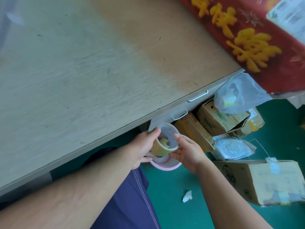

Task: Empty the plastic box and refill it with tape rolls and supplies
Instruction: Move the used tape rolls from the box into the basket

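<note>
While both my hands close on the tape roll, left hand grips its near side, right hand its far side, pink basket just below.

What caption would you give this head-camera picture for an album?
Both hands, left hand and right hand, hold a tape roll over a pink basket beside the desk.

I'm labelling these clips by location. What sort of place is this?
Probably an office storeroom or packing corner: a pale wood-grain desk with handled drawers, worn cardboard boxes on green floor, and both hands holding a tan tape roll.
</note>
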A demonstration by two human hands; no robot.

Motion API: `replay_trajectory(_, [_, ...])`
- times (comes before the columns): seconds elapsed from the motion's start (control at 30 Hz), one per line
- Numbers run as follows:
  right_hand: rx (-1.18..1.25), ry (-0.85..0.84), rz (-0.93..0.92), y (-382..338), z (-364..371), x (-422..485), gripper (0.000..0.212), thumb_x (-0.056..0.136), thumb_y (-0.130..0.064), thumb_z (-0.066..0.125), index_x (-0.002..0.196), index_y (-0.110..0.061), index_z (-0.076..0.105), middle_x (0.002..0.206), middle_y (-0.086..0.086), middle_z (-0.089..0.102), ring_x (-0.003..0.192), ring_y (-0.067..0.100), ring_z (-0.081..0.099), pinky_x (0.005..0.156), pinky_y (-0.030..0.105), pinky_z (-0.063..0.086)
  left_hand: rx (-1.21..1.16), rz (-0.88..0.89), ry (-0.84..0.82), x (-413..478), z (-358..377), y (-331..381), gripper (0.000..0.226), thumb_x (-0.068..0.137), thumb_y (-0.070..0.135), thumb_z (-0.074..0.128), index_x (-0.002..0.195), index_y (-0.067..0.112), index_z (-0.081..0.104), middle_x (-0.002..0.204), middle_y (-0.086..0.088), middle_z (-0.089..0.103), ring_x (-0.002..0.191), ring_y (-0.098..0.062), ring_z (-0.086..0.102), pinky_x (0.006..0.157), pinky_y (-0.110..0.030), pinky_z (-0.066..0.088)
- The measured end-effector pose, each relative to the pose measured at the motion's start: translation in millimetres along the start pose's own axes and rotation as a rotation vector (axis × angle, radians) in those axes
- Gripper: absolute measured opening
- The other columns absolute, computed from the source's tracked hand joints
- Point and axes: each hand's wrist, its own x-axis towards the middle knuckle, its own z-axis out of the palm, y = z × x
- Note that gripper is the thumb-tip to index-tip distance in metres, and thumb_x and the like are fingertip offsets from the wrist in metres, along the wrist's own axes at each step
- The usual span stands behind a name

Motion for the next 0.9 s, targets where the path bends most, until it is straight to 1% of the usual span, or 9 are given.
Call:
replay_trajectory(0.07, [-0.058, 0.131, -0.034, 2, -3, 3, 0.033, 0.093, -0.041, 0.067, 0.109, -0.012, 0.070, 0.104, 0.015, 0.074, 0.088, 0.029, 0.072, 0.076, 0.035, 0.057, -0.041, 0.009, 0.036, -1, 0, 2, 0.051, 0.098, 0.056, 0.042, 0.141, 0.029, 0.043, 0.129, -0.003, 0.053, 0.110, -0.030, 0.059, 0.097, -0.044, 0.045])
replay_trajectory(0.13, [-0.201, 0.306, -0.040, 8, -10, 9, 0.037, 0.085, -0.047, 0.071, 0.103, -0.015, 0.071, 0.100, 0.010, 0.074, 0.081, 0.022, 0.071, 0.071, 0.034, 0.058, -0.066, 0.010, 0.073, -1, -2, 4, 0.055, 0.100, 0.054, 0.038, 0.147, 0.026, 0.037, 0.146, -0.008, 0.046, 0.121, -0.033, 0.055, 0.096, -0.042, 0.045])
replay_trajectory(0.23, [-0.375, 0.482, 0.047, 16, -16, 12, 0.042, 0.079, -0.053, 0.071, 0.105, -0.019, 0.073, 0.098, 0.002, 0.074, 0.087, 0.021, 0.070, 0.082, 0.046, 0.061, -0.075, 0.009, 0.099, -2, -2, 4, 0.055, 0.101, 0.053, 0.036, 0.148, 0.025, 0.036, 0.149, -0.009, 0.043, 0.122, -0.032, 0.054, 0.094, -0.041, 0.045])
replay_trajectory(0.37, [-0.310, 0.504, 0.159, 23, -16, 9, 0.022, 0.089, -0.043, 0.070, 0.080, -0.023, 0.072, 0.087, 0.009, 0.075, 0.090, 0.032, 0.072, 0.085, 0.052, 0.059, -0.085, 0.011, 0.113, -2, -1, 4, 0.055, 0.101, 0.053, 0.035, 0.149, 0.025, 0.035, 0.150, -0.009, 0.042, 0.121, -0.032, 0.055, 0.093, -0.041, 0.046])
replay_trajectory(0.5, [-0.212, 0.438, 0.286, 25, -12, 10, 0.045, 0.095, -0.056, 0.056, 0.094, -0.012, 0.062, 0.095, 0.011, 0.064, 0.109, 0.038, 0.062, 0.100, 0.055, 0.050, -0.074, 0.005, 0.115, -1, 0, 5, 0.056, 0.101, 0.053, 0.035, 0.149, 0.025, 0.034, 0.151, -0.009, 0.041, 0.122, -0.031, 0.055, 0.093, -0.041, 0.047])
replay_trajectory(0.6, [-0.129, 0.468, 0.376, 21, -11, 13, 0.049, 0.097, -0.061, 0.045, 0.098, -0.013, 0.053, 0.120, 0.019, 0.055, 0.128, 0.042, 0.050, 0.108, 0.056, 0.042, -0.072, 0.003, 0.115, -1, 1, 5, 0.056, 0.101, 0.054, 0.034, 0.149, 0.025, 0.034, 0.151, -0.009, 0.041, 0.122, -0.031, 0.055, 0.093, -0.041, 0.046])
replay_trajectory(0.67, [-0.135, 0.478, 0.371, 20, -14, 14, 0.050, 0.097, -0.059, 0.044, 0.107, -0.012, 0.057, 0.125, 0.026, 0.056, 0.119, 0.044, 0.056, 0.104, 0.055, 0.046, -0.070, 0.005, 0.120, -1, 2, 6, 0.056, 0.101, 0.054, 0.034, 0.150, 0.025, 0.034, 0.152, -0.009, 0.040, 0.121, -0.031, 0.056, 0.092, -0.040, 0.046])
replay_trajectory(0.73, [-0.159, 0.462, 0.359, 21, -16, 15, 0.056, 0.098, -0.059, 0.043, 0.120, -0.011, 0.058, 0.120, 0.017, 0.057, 0.105, 0.041, 0.059, 0.098, 0.051, 0.049, -0.065, 0.009, 0.120, -2, 4, 7, 0.057, 0.101, 0.054, 0.033, 0.150, 0.025, 0.033, 0.153, -0.009, 0.039, 0.122, -0.031, 0.056, 0.091, -0.040, 0.046])
replay_trajectory(0.9, [-0.168, 0.441, 0.294, 14, -11, 8, 0.052, 0.101, -0.053, 0.043, 0.128, -0.012, 0.060, 0.120, 0.013, 0.061, 0.101, 0.036, 0.063, 0.089, 0.045, 0.054, -0.046, 0.025, 0.114, -4, 7, 8, 0.055, 0.101, 0.052, 0.033, 0.149, 0.025, 0.035, 0.151, -0.010, 0.041, 0.120, -0.031, 0.056, 0.094, -0.042, 0.047])
